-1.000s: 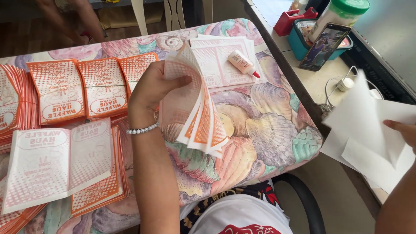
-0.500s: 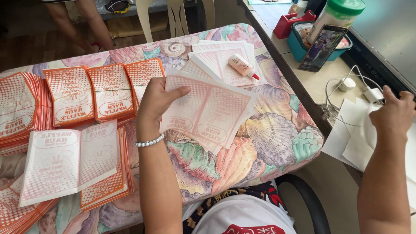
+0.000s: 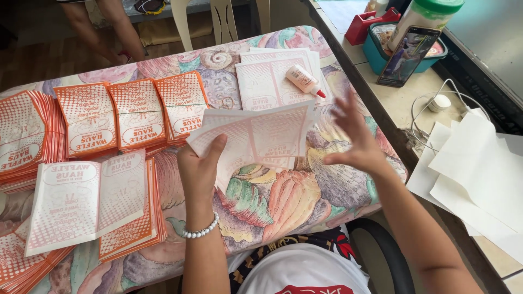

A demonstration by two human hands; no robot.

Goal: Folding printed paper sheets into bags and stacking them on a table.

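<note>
Item: fan of flat printed paper sheets, white with pale orange dot pattern, unfolded bag blanks by the look of them. Held above the middle of the shell-patterned worktop.

Hold: left hand pinches the fan's lower left corner, thumb on top, fingers clamped on the paper from beneath. Right hand hovers just beside the fan's right edge, fingers spread apart, gripping nothing; whether a fingertip touches the edge cannot be told.

Handling, judged: very light, thin, limp; sheets will slide over one another and droop if held by one corner. Likely to crease or tear at edges. Best taken along an edge or at two opposite corners, squared up between both hands.

Around the fan:
- Behind it: a flat stack of like sheets, with a small glue bottle, pale body and red tip, lying on top.
- Left of it: three bundles of folded orange bags in a row; further orange stacks at the worktop's left edge.
- Lower left: open white sheet on another orange pile.
- Right, off the worktop: plain white papers, a phone propped against a teal tub, a red tape dispenser.
</note>
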